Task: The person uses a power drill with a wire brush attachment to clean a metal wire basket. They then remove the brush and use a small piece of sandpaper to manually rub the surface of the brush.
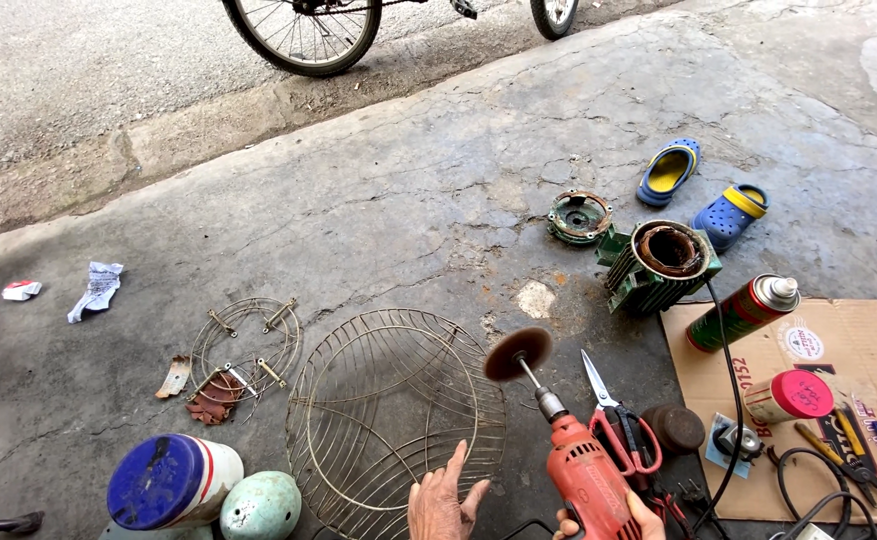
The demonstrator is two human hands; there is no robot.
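At the near edge, the left hand (pixel 442 500) rests with fingers spread flat on the near rim of a round wire fan guard (pixel 396 420) lying on the concrete floor (pixel 399 190). Just right of it, the right hand (pixel 631 518), mostly cut off by the picture's edge, is clamped round the grip of a red drill (pixel 585 478). The drill points far and left, and the dark round disc (pixel 518 354) on its shaft hangs over the guard's far right rim; whether it touches the wire cannot be told.

Left of the guard lies a smaller wire guard (pixel 246 347) with a few clips on it, and a rust-red scrap (pixel 216 399) at its near edge. In the near left corner stand a white jar with a blue lid (pixel 174 481) and a pale green dome (pixel 262 506). Further left lie crumpled paper bits (pixel 96 290).

Just right of the drill lie red-handled scissors (pixel 618 423), blades pointing far. Beyond them, further away, sits a green motor housing (pixel 658 263) with a rusty bore, and a round end cover (pixel 580 217) just left of it. Two blue and yellow clogs (pixel 701 192) lie beyond those.

On the right, a sheet of cardboard (pixel 874 350) holds a spray can (pixel 744 312) on its side, a small tin with a pink lid (pixel 788 396), pliers (pixel 849 455) and a black cable (pixel 734 400). Bicycle wheels (pixel 304 35) show at the far edge, on the road.
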